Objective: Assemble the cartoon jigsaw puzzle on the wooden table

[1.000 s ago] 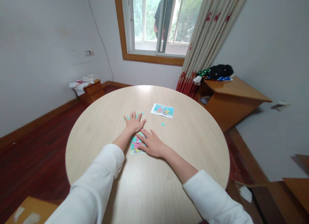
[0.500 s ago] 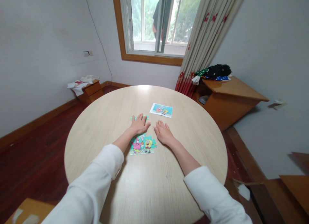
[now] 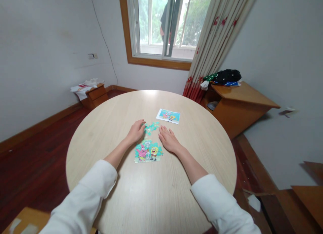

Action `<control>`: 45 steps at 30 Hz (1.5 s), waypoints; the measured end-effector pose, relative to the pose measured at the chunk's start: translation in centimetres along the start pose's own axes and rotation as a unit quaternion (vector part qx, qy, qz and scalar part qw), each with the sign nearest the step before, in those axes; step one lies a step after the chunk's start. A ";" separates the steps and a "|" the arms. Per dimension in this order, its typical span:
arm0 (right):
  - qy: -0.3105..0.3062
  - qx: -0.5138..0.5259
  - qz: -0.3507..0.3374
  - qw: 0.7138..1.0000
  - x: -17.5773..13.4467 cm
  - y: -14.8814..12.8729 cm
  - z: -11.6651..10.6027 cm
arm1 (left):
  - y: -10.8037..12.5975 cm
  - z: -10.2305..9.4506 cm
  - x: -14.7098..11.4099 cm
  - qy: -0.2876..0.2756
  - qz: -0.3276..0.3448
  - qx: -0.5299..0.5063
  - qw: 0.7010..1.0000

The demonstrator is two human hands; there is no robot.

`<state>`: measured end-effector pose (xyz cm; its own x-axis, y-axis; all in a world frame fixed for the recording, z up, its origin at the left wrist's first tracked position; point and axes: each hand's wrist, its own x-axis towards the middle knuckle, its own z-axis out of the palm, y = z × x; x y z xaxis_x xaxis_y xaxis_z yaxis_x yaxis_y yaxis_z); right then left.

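Note:
A partly joined cartoon jigsaw puzzle (image 3: 147,152) lies flat on the round table, its upper and right edges uneven. Just beyond it is a cluster of loose turquoise puzzle pieces (image 3: 151,127). My left hand (image 3: 137,131) rests at the left side of this cluster, loosely curved, with the fingertips close to the pieces and no piece visible in it. On the other side, my right hand (image 3: 169,139) lies flat on the tabletop with fingers stretched forward, nearest the loose pieces and the puzzle's upper right. A printed reference picture (image 3: 169,116) lies farther back.
The round wooden table (image 3: 161,197) reaches toward a window (image 3: 151,25); a person's dark-clothed figure (image 3: 165,20) shows outside. At right stands a tilted wooden cabinet (image 3: 244,96) with dark cloths (image 3: 228,76) on it. A small drawer unit (image 3: 97,94) is at back left.
My left hand has moved left off the loose pieces, which now show between my hands, somewhat gathered to the right. My right hand has barely moved.

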<state>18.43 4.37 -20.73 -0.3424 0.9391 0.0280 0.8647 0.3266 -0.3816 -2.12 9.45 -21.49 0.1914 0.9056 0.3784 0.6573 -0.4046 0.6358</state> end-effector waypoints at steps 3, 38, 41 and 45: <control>-0.001 -0.004 -0.013 1.000 0.1 -0.3 -0.1 | -0.2 -1.2 -1.4 -0.055 -0.011 0.089 0.994; 0.049 -0.035 -0.077 0.995 -0.3 -0.9 0.1 | 0.7 -3.4 -3.1 -0.094 0.029 0.072 0.992; 0.074 -0.030 -0.075 0.994 -0.1 -0.6 0.3 | 1.5 -4.0 -3.1 -0.080 0.009 0.079 0.994; 0.112 -0.016 -0.034 0.993 0.1 0.0 0.5 | 3.0 -4.6 -3.4 -0.127 0.003 0.117 0.985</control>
<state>18.25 4.47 -21.16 -0.3123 0.9140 0.2589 0.8553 0.3891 -0.3421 -4.15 4.58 -17.77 0.3534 0.9175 0.1823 0.7995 -0.3974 0.4505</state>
